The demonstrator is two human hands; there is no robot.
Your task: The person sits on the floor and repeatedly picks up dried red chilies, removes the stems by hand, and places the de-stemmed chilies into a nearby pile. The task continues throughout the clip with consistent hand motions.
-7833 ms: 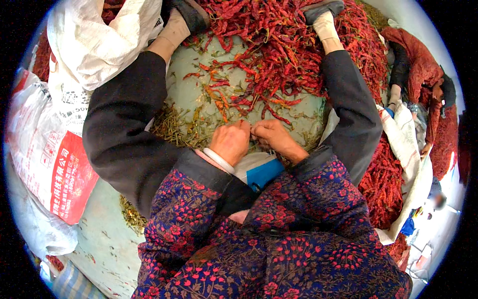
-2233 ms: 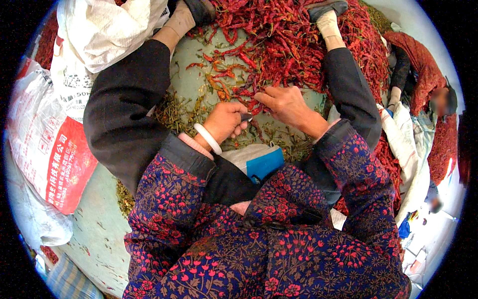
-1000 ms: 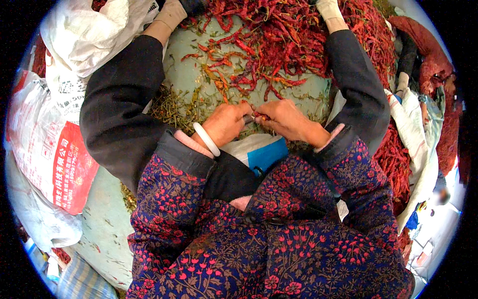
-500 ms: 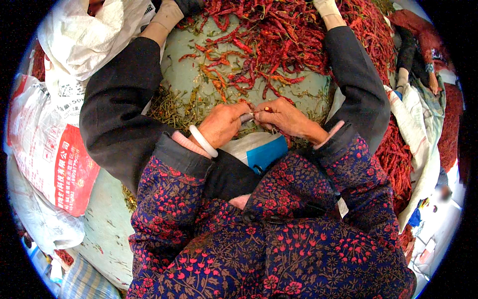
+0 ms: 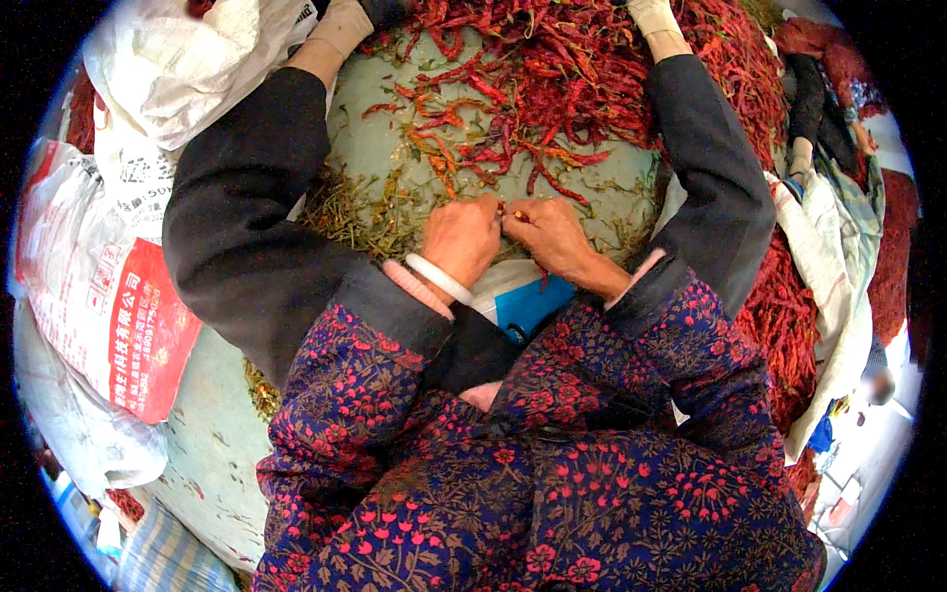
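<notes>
My left hand (image 5: pixel 462 239), a white bangle (image 5: pixel 440 278) at its wrist, is closed in a pinch. My right hand (image 5: pixel 554 237) is closed too, its fingertips meeting the left's. Between the fingertips shows a small dark-red bit of a dried chili (image 5: pixel 502 210); the fingers hide most of it. Just beyond my hands, dried red chilies (image 5: pixel 567 84) lie in a heap between my feet, with a few loose orange-red ones (image 5: pixel 434 148) nearer. Broken stems (image 5: pixel 350 212) form a pile to the left of my hands.
A white and blue sack (image 5: pixel 523 301) lies between my legs. White woven bags (image 5: pixel 138 326) stand at left. More chilies (image 5: pixel 779 316) fill the right side beside a pale sack edge (image 5: pixel 824 286). Another person's hand (image 5: pixel 865 138) shows at far right.
My left hand has moved slightly right and turned more upright, its fingertips still against the right hand's. My right hand has shifted a little left. The chili heap looks the same.
</notes>
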